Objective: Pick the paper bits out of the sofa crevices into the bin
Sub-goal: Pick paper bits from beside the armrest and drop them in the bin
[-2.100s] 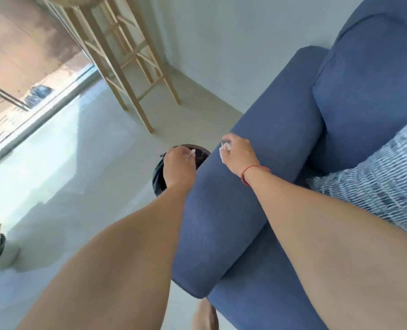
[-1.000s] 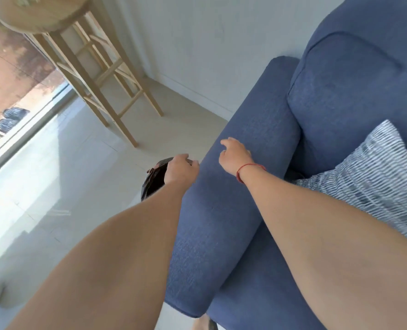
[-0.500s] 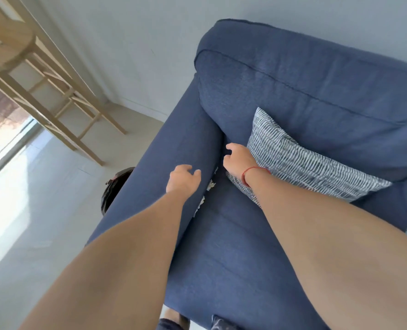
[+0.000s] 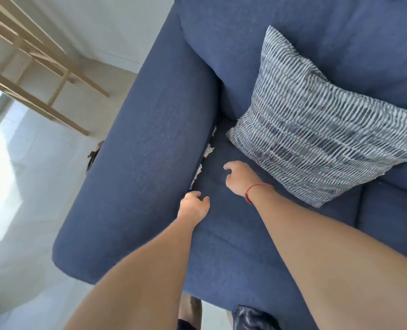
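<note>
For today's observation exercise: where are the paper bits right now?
In the head view, the paper bits sit left of centre, wedged in the crevice between the sofa armrest and seat cushion, just beyond the left hand.

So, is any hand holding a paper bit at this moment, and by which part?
No paper is visibly held. The left hand curls at the crevice, the right hand hovers open; the paper bits sit in the gap.

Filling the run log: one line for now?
left hand: at crevice, empty | right hand: hovering, empty | paper bits: in crevice
</note>
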Tool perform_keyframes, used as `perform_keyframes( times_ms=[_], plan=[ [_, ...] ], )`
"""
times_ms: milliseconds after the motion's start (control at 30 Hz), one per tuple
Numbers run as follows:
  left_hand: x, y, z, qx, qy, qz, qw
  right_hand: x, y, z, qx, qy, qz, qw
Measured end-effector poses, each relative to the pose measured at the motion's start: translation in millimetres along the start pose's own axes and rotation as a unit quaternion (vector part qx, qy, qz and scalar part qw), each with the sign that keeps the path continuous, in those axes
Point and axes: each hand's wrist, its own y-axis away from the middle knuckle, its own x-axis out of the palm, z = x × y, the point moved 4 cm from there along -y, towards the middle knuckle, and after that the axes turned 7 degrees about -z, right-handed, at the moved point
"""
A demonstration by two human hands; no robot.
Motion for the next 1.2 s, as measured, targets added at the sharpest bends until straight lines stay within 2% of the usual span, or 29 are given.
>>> perform_keyframes(
  times_ms=[267,500,767,967,1200],
  plan=[
    [24,-75,24,-0.001,0.077,0.001,0.997,61,-63,14,-0.069,0.074,0.085,0.991],
    [38,-110,41,0.034,0.031,0.016,0.999,104,-103,25,-0.116,0.179,0.164,0.963],
    [38,-122,41,0.091,0.018,0.014,0.996,118,-118,26,-0.135,0.245,0.184,0.942],
    [36,-117,39,0.088,-0.001,0.037,0.995,116,-120,22,-0.100,0.206,0.166,0.959],
    [31,-103,34,0.088,-0.032,0.027,0.995,102,-94,16,-0.077,0.129,0.094,0.984]
  ],
)
